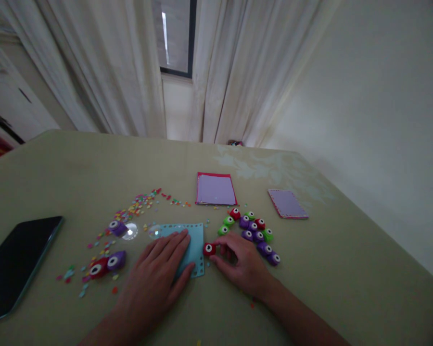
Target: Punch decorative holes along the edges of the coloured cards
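Observation:
My left hand [160,269] lies flat with fingers stretched out on a light blue sheet of paper [199,233], which has small holes along its edges. At the sheet's right edge sits a small red craft punch [209,249] with a white ring on top. The thumb and fingers of my right hand [243,265] pinch this punch from its right side. Whether the paper lies inside the punch's slot I cannot tell. Just beyond my right hand stand several more punches in purple [253,227], green [228,221] and red [235,214].
Left of the paper are a red punch [98,268], purple punches [116,260], a clear disc [130,231] and scattered confetti [139,204]. A dark tablet [19,262] lies far left. Stacked lilac sheets [215,189] and another lilac sheet [287,203] with punched edges lie further back.

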`<state>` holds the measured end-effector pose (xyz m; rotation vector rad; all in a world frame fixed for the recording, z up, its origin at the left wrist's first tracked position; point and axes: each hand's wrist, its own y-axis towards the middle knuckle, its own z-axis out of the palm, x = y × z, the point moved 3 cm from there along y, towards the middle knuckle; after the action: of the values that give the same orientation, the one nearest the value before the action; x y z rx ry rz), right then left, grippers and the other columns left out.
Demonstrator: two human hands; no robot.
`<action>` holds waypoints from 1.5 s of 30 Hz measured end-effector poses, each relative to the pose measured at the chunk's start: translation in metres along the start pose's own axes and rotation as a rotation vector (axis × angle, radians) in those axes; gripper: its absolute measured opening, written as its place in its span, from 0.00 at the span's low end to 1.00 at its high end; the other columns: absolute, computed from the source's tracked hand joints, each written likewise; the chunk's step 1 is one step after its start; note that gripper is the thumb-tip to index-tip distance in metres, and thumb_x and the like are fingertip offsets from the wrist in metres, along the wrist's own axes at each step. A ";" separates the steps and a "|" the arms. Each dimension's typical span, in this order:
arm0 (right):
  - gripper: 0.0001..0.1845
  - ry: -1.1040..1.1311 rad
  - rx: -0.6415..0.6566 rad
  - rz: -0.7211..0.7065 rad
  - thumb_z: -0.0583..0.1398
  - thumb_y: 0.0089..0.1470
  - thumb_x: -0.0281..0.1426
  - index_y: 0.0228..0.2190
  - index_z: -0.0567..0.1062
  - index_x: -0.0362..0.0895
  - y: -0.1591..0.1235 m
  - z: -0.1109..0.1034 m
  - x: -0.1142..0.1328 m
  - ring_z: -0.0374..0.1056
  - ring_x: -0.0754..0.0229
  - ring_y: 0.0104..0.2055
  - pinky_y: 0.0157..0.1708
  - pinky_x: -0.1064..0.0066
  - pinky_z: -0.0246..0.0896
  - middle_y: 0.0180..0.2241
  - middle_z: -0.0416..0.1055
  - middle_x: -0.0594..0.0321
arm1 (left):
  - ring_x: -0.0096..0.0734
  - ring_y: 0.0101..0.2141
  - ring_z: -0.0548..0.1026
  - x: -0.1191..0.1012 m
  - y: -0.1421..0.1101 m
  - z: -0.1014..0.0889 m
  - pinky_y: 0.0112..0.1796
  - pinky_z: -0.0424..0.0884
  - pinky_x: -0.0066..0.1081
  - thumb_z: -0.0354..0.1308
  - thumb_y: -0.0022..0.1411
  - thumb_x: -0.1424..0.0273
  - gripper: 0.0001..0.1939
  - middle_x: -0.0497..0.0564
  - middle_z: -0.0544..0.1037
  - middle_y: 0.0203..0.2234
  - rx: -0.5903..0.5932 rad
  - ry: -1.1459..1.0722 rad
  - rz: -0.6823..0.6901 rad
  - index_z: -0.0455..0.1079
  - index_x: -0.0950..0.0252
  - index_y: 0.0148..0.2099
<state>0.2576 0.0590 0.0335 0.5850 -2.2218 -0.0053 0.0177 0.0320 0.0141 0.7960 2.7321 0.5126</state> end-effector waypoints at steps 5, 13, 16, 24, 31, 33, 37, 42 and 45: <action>0.09 0.008 -0.009 -0.022 0.70 0.62 0.30 0.45 0.81 0.46 -0.001 0.000 0.001 0.69 0.60 0.33 0.35 0.71 0.61 0.34 0.75 0.64 | 0.48 0.60 0.75 0.000 0.000 0.000 0.59 0.66 0.47 0.52 0.78 0.56 0.27 0.55 0.75 0.66 -0.018 0.020 0.000 0.65 0.63 0.71; 0.09 -0.011 0.038 -0.013 0.69 0.64 0.32 0.47 0.81 0.46 0.000 0.001 0.001 0.71 0.58 0.35 0.38 0.69 0.64 0.36 0.77 0.62 | 0.48 0.62 0.73 0.000 0.000 0.001 0.60 0.66 0.48 0.55 0.76 0.53 0.30 0.54 0.73 0.68 0.015 -0.005 0.004 0.64 0.61 0.73; 0.09 -0.016 0.052 -0.006 0.68 0.66 0.33 0.47 0.81 0.46 0.001 0.002 0.000 0.72 0.58 0.36 0.40 0.69 0.65 0.37 0.78 0.61 | 0.48 0.62 0.74 -0.001 0.000 0.000 0.60 0.67 0.47 0.57 0.76 0.52 0.32 0.52 0.71 0.69 0.042 -0.032 0.054 0.62 0.59 0.74; 0.10 -0.001 0.077 -0.014 0.69 0.65 0.32 0.47 0.82 0.45 0.001 0.001 0.001 0.73 0.57 0.37 0.40 0.69 0.67 0.38 0.78 0.60 | 0.47 0.63 0.73 -0.002 0.000 0.000 0.61 0.66 0.46 0.55 0.77 0.52 0.31 0.51 0.70 0.71 0.045 0.001 0.058 0.64 0.59 0.74; 0.11 0.007 0.096 -0.004 0.68 0.66 0.34 0.48 0.82 0.46 0.001 0.000 0.001 0.74 0.58 0.37 0.41 0.69 0.68 0.39 0.79 0.59 | 0.47 0.64 0.72 -0.001 -0.001 0.000 0.61 0.66 0.46 0.55 0.77 0.51 0.32 0.52 0.70 0.71 0.050 0.006 0.063 0.62 0.59 0.75; 0.11 0.011 0.095 0.006 0.68 0.66 0.34 0.49 0.82 0.46 0.002 0.000 0.001 0.74 0.58 0.38 0.41 0.69 0.68 0.40 0.79 0.59 | 0.47 0.64 0.72 -0.001 -0.001 0.001 0.62 0.66 0.46 0.55 0.77 0.51 0.32 0.52 0.69 0.71 0.060 -0.008 0.058 0.61 0.58 0.75; 0.11 0.012 0.097 0.013 0.67 0.66 0.34 0.48 0.82 0.45 0.001 0.001 0.002 0.74 0.57 0.37 0.41 0.68 0.68 0.40 0.80 0.58 | 0.48 0.64 0.72 -0.001 -0.002 0.001 0.62 0.66 0.47 0.56 0.76 0.52 0.33 0.52 0.69 0.71 0.064 -0.031 0.040 0.60 0.58 0.76; 0.10 0.005 0.090 0.005 0.68 0.66 0.34 0.48 0.82 0.45 0.001 0.000 0.003 0.74 0.57 0.37 0.42 0.67 0.68 0.40 0.80 0.58 | 0.48 0.64 0.72 -0.001 -0.001 0.002 0.62 0.66 0.47 0.56 0.76 0.52 0.32 0.52 0.69 0.71 0.057 -0.051 0.029 0.62 0.57 0.75; 0.10 -0.001 0.100 0.007 0.67 0.66 0.34 0.48 0.82 0.46 0.002 0.001 0.003 0.73 0.57 0.37 0.41 0.67 0.67 0.39 0.79 0.59 | 0.48 0.64 0.72 -0.001 -0.001 0.002 0.62 0.66 0.48 0.56 0.76 0.52 0.32 0.52 0.69 0.71 0.069 -0.042 0.028 0.62 0.57 0.75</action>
<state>0.2547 0.0594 0.0353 0.6317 -2.2346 0.1094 0.0186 0.0312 0.0116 0.8527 2.7169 0.4046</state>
